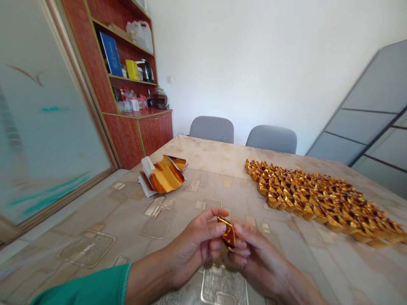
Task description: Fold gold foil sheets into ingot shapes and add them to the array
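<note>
Between my two hands, above the near part of the table, is a small folded piece of shiny gold foil paper (228, 236). My left hand (203, 237) pinches it from the left, thumb on the near face and index finger curled over the top. From the right, my right hand (254, 245) grips its edge between thumb and fingers. Rows of many finished-looking gold foil ingots (311, 197) cover the table's right side. Farther back on the left lies a loose stack of gold foil sheets (167, 176), curled, with white undersides showing.
A patterned plastic cover lies over the table (127, 220). Two grey chairs (211, 128) stand at the far edge. A red-brown cabinet (155, 129) with bottles and a kettle is at the back left, beside a frosted glass door (47, 106). Grey panels (365, 110) lean at right.
</note>
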`<state>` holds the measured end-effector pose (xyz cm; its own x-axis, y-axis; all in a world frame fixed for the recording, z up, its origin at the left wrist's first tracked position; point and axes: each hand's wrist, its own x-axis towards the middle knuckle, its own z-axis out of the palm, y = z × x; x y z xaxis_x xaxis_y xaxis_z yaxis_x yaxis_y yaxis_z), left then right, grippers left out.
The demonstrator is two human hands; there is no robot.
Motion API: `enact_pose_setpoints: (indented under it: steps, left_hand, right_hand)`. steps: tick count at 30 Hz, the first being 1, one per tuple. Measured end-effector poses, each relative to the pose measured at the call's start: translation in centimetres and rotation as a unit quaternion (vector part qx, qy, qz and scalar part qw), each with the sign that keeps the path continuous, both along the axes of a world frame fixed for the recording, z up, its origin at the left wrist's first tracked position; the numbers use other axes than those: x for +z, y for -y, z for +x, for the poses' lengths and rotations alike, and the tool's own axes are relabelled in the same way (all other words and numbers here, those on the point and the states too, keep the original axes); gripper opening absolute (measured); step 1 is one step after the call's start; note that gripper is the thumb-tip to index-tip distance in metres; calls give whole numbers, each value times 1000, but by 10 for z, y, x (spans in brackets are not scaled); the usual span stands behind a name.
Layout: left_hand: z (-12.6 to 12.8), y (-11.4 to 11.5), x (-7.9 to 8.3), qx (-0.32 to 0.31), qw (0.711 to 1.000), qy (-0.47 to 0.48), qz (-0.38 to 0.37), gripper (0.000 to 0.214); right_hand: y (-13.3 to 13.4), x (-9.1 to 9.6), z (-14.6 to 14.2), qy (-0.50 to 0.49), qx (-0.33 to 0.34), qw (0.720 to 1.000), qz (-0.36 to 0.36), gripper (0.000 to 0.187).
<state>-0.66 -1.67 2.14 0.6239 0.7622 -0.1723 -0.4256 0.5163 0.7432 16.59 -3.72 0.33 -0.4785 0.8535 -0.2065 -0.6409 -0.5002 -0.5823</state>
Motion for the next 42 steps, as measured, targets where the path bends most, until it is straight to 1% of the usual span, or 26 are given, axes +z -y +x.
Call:
enact_pose_setpoints:
  steps: [2, 5, 8, 11, 14, 16, 19, 21, 23, 27, 31, 35, 39, 42]
  left_hand:
    - [1, 2, 0, 28, 999, -28, -12, 44]
    - [2, 4, 0, 51, 997, -58, -12, 38]
    - [3, 4, 1, 48, 996, -72, -16, 31]
    - [3, 3, 2, 45, 996, -73, -20, 29]
    - [2, 0, 1, 36, 998, -44, -36, 28]
    - [0, -3, 0, 19, 997, 1, -72, 29]
    - [-3, -6, -1, -8, 988, 74, -133, 31]
    - [-4, -8, -2, -19, 983, 97, -157, 32]
    - [-3, -8, -4, -16, 981, 102, -163, 32]
    - [0, -9, -6, 18, 986, 93, -139, 31]
    - [1, -7, -8, 55, 991, 62, -104, 34]
    - [2, -4, -8, 51, 996, 20, -70, 40]
    - [4, -3, -5, 70, 996, -33, -41, 36]
    - [5, -3, -4, 74, 995, -55, -42, 33]
  right_hand:
    - [0, 1, -3, 26, -10, 999, 22, 21]
    - [0, 1, -5, 62, -8, 997, 49, 24]
    - [0, 1, -6, 73, -1, 996, 53, 25]
    - [0, 0, -5, 76, 3, 996, 44, 23]
    - [0, -2, -2, 72, 3, 997, 42, 22]
    - [-1, -3, -1, 58, -3, 998, 37, 21]
    - [-1, -3, 2, 30, -13, 999, 23, 17]
    - [-1, -3, 2, 22, -5, 999, 22, 15]
    - [-1, -2, 2, 24, 11, 999, 32, 15]
    - [-1, -2, 1, 42, 23, 998, 50, 19]
    - [-2, -3, -2, 54, 11, 997, 47, 22]
    - [-2, -2, -4, 50, 9, 997, 53, 23]
    - [-1, -2, -5, 51, 23, 997, 59, 25]
    - [-2, -3, -5, 58, 27, 996, 57, 24]
